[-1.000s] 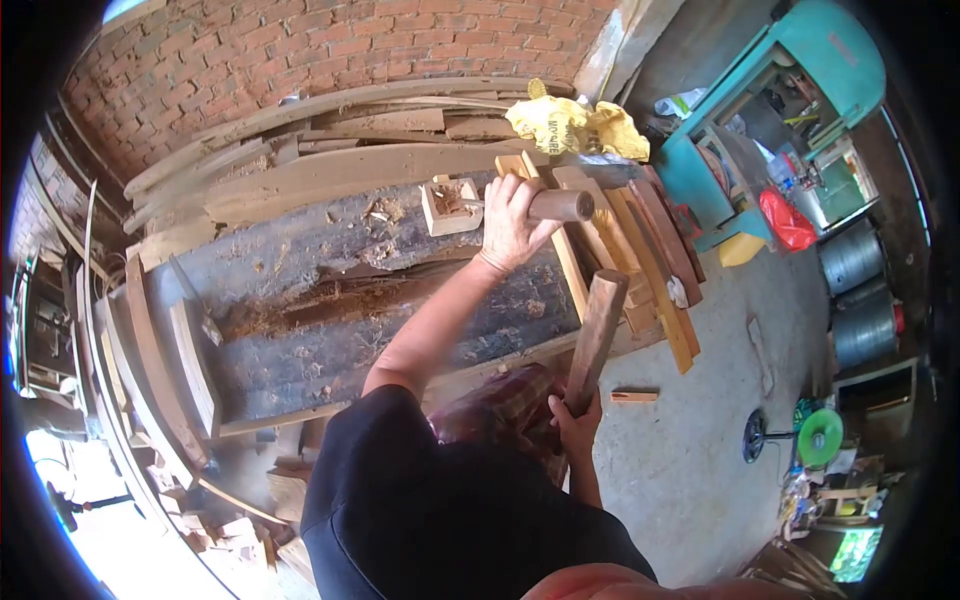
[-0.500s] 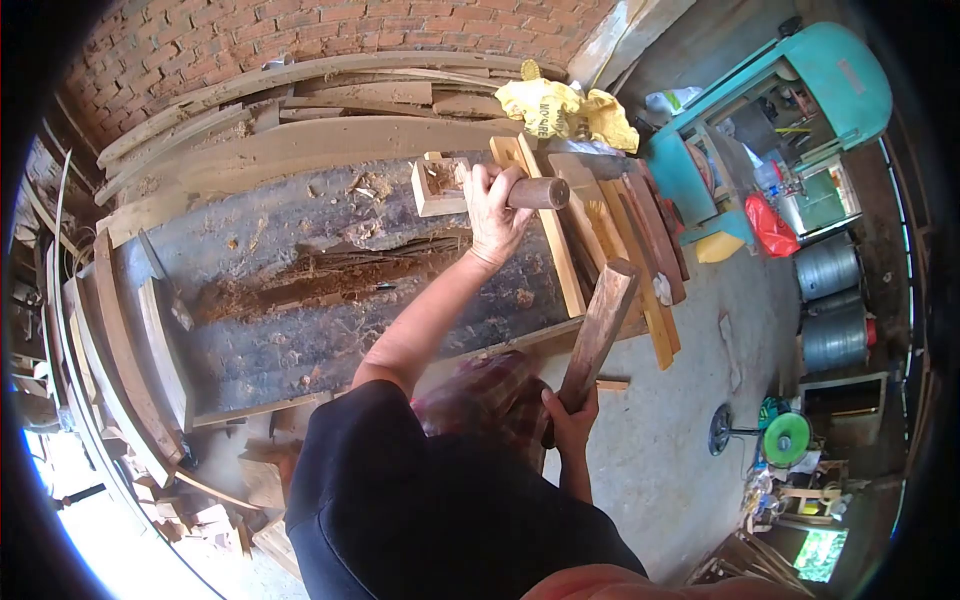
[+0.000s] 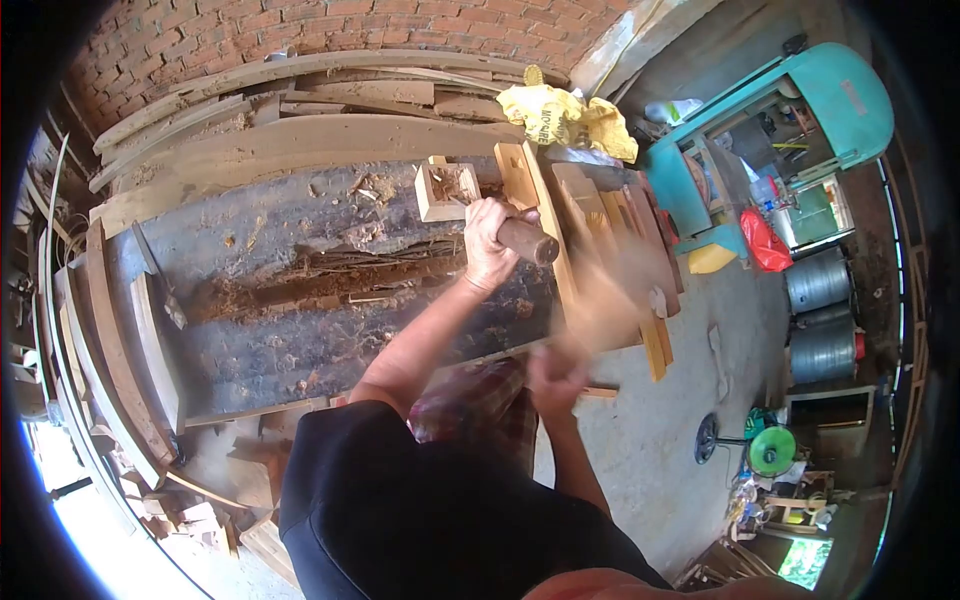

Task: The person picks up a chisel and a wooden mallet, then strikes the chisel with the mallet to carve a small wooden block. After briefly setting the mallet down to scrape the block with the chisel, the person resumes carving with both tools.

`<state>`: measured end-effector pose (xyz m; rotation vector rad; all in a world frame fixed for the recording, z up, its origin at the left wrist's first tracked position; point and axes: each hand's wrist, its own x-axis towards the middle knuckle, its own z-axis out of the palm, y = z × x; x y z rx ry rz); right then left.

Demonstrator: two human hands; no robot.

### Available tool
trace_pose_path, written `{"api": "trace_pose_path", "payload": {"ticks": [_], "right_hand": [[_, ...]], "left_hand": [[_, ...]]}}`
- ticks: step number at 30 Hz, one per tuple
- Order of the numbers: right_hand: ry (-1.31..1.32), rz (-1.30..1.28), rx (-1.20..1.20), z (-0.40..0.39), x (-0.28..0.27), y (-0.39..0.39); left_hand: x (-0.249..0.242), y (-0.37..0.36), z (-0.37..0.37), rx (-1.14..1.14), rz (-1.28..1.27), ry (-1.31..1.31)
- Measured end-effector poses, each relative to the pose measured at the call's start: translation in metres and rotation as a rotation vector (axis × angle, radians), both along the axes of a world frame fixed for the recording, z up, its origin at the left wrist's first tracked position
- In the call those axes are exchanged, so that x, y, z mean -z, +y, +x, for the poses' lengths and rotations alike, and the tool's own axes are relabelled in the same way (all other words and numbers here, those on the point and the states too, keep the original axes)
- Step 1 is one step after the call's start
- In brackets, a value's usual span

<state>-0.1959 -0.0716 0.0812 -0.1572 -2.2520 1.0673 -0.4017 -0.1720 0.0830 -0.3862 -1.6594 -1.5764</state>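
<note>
My left hand (image 3: 490, 243) is closed round the thick brown handle of a chisel (image 3: 530, 241). Its lower end points toward a pale wooden block (image 3: 428, 200) with a squared hollow holding wood chips; whether the tip touches the wood is hard to see. To the right, my right hand (image 3: 556, 380), smeared by motion, grips a bar-shaped wooden mallet (image 3: 610, 290). The mallet is a tan blur beside the chisel handle, apart from it. Beneath the block lies a dark, worn timber slab (image 3: 400, 335) littered with shavings.
Long boards (image 3: 545, 225) lie across the slab's right end. A yellow bag (image 3: 560, 118) sits behind them. Curved planks (image 3: 300, 140) are stacked along the brick wall (image 3: 400, 25). At right stand a turquoise machine (image 3: 850, 100), metal drums (image 3: 822, 345) and a green fan (image 3: 771, 451).
The mallet in my right hand has swung and is now blurred. My left hand and the chisel have shifted slightly down, and the handle's end has tilted lower.
</note>
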Motion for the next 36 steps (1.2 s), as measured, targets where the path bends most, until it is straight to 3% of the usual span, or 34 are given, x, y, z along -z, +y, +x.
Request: {"api": "trace_pose_path", "payload": {"ticks": [2,5,6,8,9,10,12,13,16,18,20,21,24,28,31,36], "right_hand": [[-0.274,-0.139,0.016,0.002,-0.007,-0.018],[-0.047,-0.262,0.003,0.003,-0.047,-0.036],[-0.053,-0.266,0.011,0.01,-0.041,-0.028],[-0.079,0.002,-0.011,0.026,-0.015,-0.005],[0.085,0.151,0.043,0.021,0.0,-0.006],[0.087,0.15,0.047,0.016,0.022,-0.006],[-0.246,-0.025,0.079,0.008,0.051,-0.009],[-0.161,-0.038,0.081,0.013,0.051,-0.011],[-0.087,-0.145,0.067,0.017,0.001,-0.03],[-0.002,-0.091,0.069,0.027,0.014,-0.02],[-0.079,-0.314,-0.006,0.042,0.029,-0.005],[-0.068,-0.168,-0.037,0.042,0.03,0.004],[-0.05,-0.302,-0.056,0.043,0.003,-0.002],[-0.118,-0.408,-0.014,0.044,-0.019,0.003],[-0.073,-0.177,-0.082,0.04,-0.024,0.018],[0.07,-0.223,-0.087,0.018,-0.088,0.03]], "left_hand": [[0.004,-0.001,0.006,0.027,-0.015,0.006],[0.008,-0.003,0.006,0.033,-0.026,0.022],[0.01,-0.002,0.005,0.04,-0.029,0.014],[0.012,0.0,0.002,0.031,0.005,0.015],[0.011,-0.002,0.002,0.012,-0.029,0.035],[0.011,-0.003,0.001,0.016,-0.031,0.038],[0.012,-0.003,0.001,0.027,-0.071,0.052],[0.013,-0.002,0.0,0.029,-0.077,0.056],[0.016,0.002,-0.002,0.076,-0.016,0.038],[0.009,0.0,-0.002,0.057,-0.034,0.036],[-0.001,0.0,-0.01,0.022,-0.025,0.019],[-0.006,0.0,-0.013,-0.005,-0.015,-0.001],[-0.03,0.002,-0.012,0.031,-0.007,0.019],[-0.026,0.009,-0.008,0.051,0.014,-0.016],[-0.02,0.009,-0.009,0.072,0.037,-0.1],[-0.026,0.012,-0.016,0.066,0.122,-0.169]]}}
